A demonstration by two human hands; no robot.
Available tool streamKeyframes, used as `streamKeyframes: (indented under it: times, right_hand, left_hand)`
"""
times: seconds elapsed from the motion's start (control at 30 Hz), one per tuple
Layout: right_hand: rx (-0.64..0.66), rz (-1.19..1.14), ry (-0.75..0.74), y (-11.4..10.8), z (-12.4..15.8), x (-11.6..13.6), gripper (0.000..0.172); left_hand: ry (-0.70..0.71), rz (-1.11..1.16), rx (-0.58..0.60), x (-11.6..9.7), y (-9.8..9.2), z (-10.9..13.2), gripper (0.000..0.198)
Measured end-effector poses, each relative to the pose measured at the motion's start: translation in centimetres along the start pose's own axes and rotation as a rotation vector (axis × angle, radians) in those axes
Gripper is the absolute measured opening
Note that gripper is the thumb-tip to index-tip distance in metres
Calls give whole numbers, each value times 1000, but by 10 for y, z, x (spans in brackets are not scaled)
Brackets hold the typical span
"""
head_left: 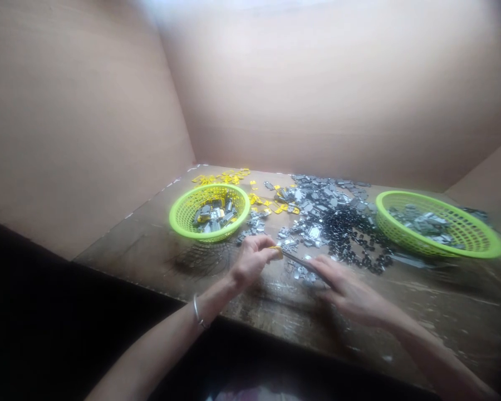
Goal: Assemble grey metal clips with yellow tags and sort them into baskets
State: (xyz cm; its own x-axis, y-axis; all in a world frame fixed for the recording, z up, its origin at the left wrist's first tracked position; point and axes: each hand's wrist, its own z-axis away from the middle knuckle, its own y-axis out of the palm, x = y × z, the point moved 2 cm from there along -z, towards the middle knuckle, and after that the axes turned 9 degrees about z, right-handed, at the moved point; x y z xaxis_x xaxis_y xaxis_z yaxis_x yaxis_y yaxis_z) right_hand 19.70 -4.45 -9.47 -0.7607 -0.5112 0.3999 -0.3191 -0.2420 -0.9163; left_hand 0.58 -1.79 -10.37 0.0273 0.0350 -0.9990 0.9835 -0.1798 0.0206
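While viewed from the head-worn camera, the left hand (253, 262) is clamped in a pinch on the yellow end of a slim grey metal strip (300, 262), and the right hand (350, 287) lies with fingers together over the strip's other end; whether it grips cannot be told. The strip lies between the hands, above the scarred wooden tabletop (271, 317), its long axis slanting from upper left to lower right, yellow end toward the left hand. Some grey metal parts (212, 217) already lie in the left lime-green basket (209, 186), and further grey metal parts (421, 225) in the right lime-green basket (404, 195). Still loose on the tabletop are a spread of grey metal pieces (317, 195), a heap of black chain (350, 234) and scattered yellow pieces (221, 178).
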Motion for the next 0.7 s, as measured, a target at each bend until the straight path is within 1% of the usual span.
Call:
streamKeyframes:
  times: [0.13, 0.23, 0.37, 0.47, 0.7]
  right_hand:
    - [-3, 91, 28, -1, -1, -3, 36]
    - [0, 138, 43, -2, -1, -2, 33]
    - [-28, 185, 25, -3, -4, 1, 25]
    - [-21, 200, 4, -1, -5, 4, 23]
    - [-37, 65, -67, 4, -6, 1, 21]
  left_hand:
    - [28, -81, 47, -1, 1, 0, 15]
    - [31, -68, 62, 0, 2, 0, 15]
    - [14, -70, 12, 6, 3, -1, 25]
    - [11, -129, -25, 12, 3, 1, 23]
    - [86, -241, -75, 18, 3, 7, 18]
